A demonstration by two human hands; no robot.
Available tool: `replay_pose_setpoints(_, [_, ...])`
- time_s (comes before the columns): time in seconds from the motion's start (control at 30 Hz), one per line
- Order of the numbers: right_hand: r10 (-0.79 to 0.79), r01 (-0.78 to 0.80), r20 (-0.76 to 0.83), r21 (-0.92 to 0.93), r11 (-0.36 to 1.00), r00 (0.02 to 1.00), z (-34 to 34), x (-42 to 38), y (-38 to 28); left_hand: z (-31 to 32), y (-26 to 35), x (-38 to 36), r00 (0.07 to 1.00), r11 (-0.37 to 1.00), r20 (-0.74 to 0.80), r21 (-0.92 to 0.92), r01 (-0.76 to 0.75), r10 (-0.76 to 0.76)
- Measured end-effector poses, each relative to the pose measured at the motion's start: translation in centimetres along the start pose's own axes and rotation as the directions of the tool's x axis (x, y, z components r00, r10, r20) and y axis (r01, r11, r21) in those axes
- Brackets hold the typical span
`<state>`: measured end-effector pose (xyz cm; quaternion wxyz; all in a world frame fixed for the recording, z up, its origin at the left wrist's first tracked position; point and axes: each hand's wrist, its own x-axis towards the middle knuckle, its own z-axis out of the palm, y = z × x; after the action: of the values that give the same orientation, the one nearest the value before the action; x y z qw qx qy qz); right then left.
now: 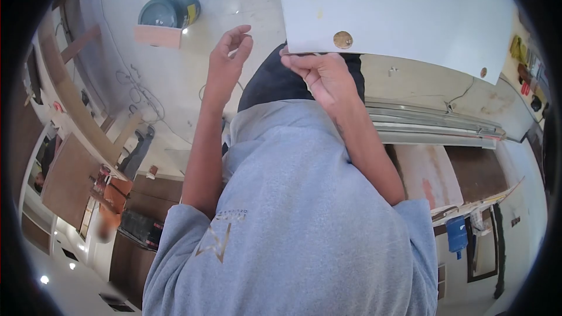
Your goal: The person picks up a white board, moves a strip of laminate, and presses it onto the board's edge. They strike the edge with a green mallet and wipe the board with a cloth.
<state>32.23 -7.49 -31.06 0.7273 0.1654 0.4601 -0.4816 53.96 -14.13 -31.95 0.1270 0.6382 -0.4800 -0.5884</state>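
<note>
at left, cables (pixel 137 90) on the floor (pixel 249 3); then a bucket (pixel 161 11), with a board (pixel 158 36) at its near side. next, the left hand (pixel 230 52), raised, fingers loosely curled, a gap to the thumb, holding nothing. then the right hand (pixel 324 79), fingers closed on the near left corner of the white panel (pixel 398 9), upper right in view. rightward, below it, metal rails (pixel 433 122); lower, a jug (pixel 456 235).

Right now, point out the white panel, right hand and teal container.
White panel (pixel 398 11): head view, middle of its face.
Right hand (pixel 324 75): head view, its middle.
Teal container (pixel 160 13): head view, its round end.
</note>
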Motion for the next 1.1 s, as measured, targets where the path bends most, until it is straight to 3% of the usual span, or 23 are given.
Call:
replay_pose_setpoints(0.23, [0.082, -0.080, 0.017, -0.076, 0.994, 0.997, 0.8, -1.3, -1.2, 0.4, 2.0, 1.3, 0.995, 0.994, 0.025, 0.054, -0.098, 0.097])
replay_pose_setpoints(0.33, [0.004, 0.000, 0.038, -0.092, 0.996, 0.999, 0.7, -1.4, -0.7, 2.6, 3.4, 3.3, 0.988, 0.991, 0.092, 0.037, -0.128, 0.124])
replay_pose_setpoints(0.63, [0.137, -0.146, 0.065, 0.166, 0.975, 0.988, -2.9, -1.8, -4.9, 3.8, 4.4, 5.0, 0.965, 0.990, 0.221, -0.041, -0.133, 0.138])
replay_pose_setpoints(0.77, [0.056, -0.056, -0.003, 0.032, 0.998, 0.998, -3.5, -1.7, -3.6, 3.6, 4.4, 4.9, 0.963, 0.993, 0.247, -0.070, -0.090, 0.105])
replay_pose_setpoints(1.1, [0.002, 0.015, 0.087, -0.191, 0.981, 0.996, -2.2, 0.3, -0.2, 3.3, 2.7, 4.5, 0.946, 0.989, 0.313, -0.145, -0.034, 0.079])
